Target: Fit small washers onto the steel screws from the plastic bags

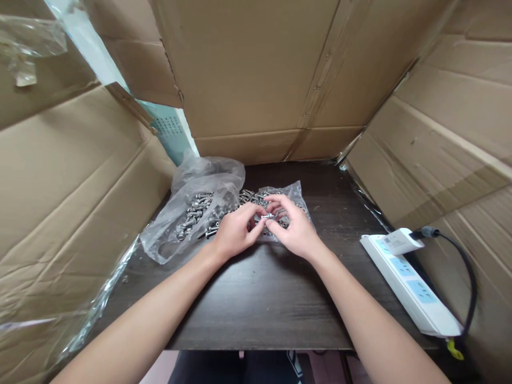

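Between my two hands is a small metal bolt [267, 216], lying roughly level, with what looks like a washer or nut on its shank. My left hand [239, 228] pinches its left end with thumb and forefinger. From the other side, my right hand [291, 226] has its thumb and fingers closed on the right end. Just behind the hands, a pile of bolts [250, 196] lies on a clear plastic bag [296, 192]. To the left, more bolts [198, 205] show through a second, crumpled clear bag [160, 242]. My fingers partly hide the pile.
The dark wooden table [256, 298] is walled by cardboard [256, 69] at the back and both sides. At the right stands a white power strip [416, 288] with a white plug-in adapter [400, 241] and a black cable [472, 266]. A pale green printed sheet [170, 128] shows behind a gap.
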Available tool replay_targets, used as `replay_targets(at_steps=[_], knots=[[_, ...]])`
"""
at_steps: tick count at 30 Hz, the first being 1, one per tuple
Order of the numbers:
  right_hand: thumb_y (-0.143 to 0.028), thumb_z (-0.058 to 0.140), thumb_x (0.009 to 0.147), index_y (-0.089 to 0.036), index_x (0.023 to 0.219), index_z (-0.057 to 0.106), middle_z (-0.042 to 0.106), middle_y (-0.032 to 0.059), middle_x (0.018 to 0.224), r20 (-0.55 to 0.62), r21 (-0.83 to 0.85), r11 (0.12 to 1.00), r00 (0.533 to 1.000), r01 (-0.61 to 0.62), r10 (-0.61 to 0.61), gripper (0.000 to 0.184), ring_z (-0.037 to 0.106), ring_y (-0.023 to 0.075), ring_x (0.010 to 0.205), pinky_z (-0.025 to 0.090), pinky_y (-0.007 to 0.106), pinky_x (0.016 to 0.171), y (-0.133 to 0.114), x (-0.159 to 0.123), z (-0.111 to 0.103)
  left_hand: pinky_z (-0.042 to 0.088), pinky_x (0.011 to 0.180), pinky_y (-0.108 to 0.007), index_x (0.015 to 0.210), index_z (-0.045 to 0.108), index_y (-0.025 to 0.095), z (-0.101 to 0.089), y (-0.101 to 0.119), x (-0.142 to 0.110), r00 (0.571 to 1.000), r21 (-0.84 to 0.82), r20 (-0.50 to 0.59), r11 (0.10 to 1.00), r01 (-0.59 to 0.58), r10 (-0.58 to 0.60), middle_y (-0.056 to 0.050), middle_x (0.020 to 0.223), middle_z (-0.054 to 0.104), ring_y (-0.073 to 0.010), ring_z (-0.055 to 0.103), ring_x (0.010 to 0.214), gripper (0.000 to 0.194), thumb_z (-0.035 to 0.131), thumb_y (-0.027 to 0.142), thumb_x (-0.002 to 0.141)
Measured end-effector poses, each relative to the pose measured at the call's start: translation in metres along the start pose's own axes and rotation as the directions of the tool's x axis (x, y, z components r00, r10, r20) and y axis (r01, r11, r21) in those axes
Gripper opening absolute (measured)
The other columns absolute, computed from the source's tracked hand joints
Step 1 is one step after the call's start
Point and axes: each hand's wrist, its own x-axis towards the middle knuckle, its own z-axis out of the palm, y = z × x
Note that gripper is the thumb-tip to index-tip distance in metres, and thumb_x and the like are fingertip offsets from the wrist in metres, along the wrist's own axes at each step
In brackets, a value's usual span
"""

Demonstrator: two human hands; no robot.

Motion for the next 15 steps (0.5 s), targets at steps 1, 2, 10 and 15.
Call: replay_targets(at_steps=[1, 2, 10, 15], knots=[[-0.025, 0.06, 0.086, -0.022, 0.118, 0.062, 0.069, 0.0033, 0.091, 0.018, -0.008, 0.999, 0.999, -0.031, 0.031, 0.032, 0.066, 0.0197, 0.082, 0.053, 0.033, 0.077, -0.0009, -0.0004, 0.0005, 0.051, 0.065, -0.026, 0.106, 0.064, 0.019, 0.0001, -0.0002, -0.0002, 1.0, 0.0, 0.003, 1.0, -0.005, 0.005, -0.004, 0.096, 0.069, -0.0133, 0.063, 0.068, 0.011, 0.058, 0.023, 0.097], [-0.028, 0.057, 0.091, -0.022, 0.113, 0.064, 0.067, 0.0016, 0.083, 0.026, -0.028, 0.997, 0.997, -0.066, 0.066, 0.024, 0.064, 0.0182, 0.074, 0.051, 0.032, 0.072, -0.0018, -0.0007, 0.001, 0.051, 0.065, -0.025, 0.106, 0.064, 0.019, 0.0001, -0.0005, -0.0003, 1.0, -0.001, 0.003, 1.0, -0.008, 0.008, -0.004, 0.095, 0.069, -0.0136, 0.063, 0.069, 0.011, 0.058, 0.023, 0.097], [-0.03, 0.054, 0.094, -0.022, 0.119, 0.063, 0.069, 0.0031, 0.088, 0.007, 0.016, 0.996, 0.996, -0.086, 0.086, 0.028, 0.064, 0.0176, 0.074, 0.048, 0.029, 0.066, -0.0008, -0.0002, 0.0034, 0.05, 0.064, -0.024, 0.107, 0.063, 0.019, -0.0009, -0.0012, 0.0001, 1.0, -0.008, -0.003, 1.0, -0.012, 0.012, -0.004, 0.095, 0.068, -0.013, 0.063, 0.069, 0.012, 0.058, 0.024, 0.099], [-0.032, 0.051, 0.097, -0.021, 0.121, 0.063, 0.068, 0.0027, 0.087, -0.022, -0.015, 0.992, 0.992, -0.124, 0.123, 0.03, 0.063, 0.0165, 0.07, 0.047, 0.029, 0.065, 0.0026, 0.0003, 0.0016, 0.05, 0.066, -0.024, 0.107, 0.063, 0.019, -0.0008, -0.0006, 0.0002, 1.0, -0.005, -0.014, 1.0, -0.011, 0.011, -0.003, 0.096, 0.069, -0.0122, 0.062, 0.068, 0.011, 0.059, 0.025, 0.099]])
